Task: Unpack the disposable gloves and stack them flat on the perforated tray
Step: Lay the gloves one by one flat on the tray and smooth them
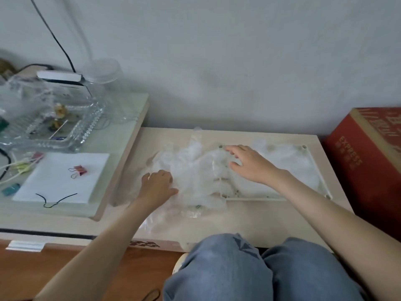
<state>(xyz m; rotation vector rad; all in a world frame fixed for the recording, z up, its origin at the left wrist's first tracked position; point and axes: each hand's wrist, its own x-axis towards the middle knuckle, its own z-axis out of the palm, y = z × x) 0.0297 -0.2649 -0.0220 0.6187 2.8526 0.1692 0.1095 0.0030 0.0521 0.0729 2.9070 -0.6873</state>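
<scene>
two hands worked: left hand fingers curled into the gloves, grip unconfirmed; right hand fingers spread, holding nothing, resting over the perforated tray. gloves lay heaped between both, nearer the left fingers.

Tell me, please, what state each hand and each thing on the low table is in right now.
perforated tray: lying flat on the table, largely covered by film.
gloves: loose crumpled heap, partly on the tray, partly on the table; not stacked flat.
left hand: fingers curled into the heap's left edge, gripping film.
right hand: fingers spread, pressing flat on gloves over the tray.
</scene>
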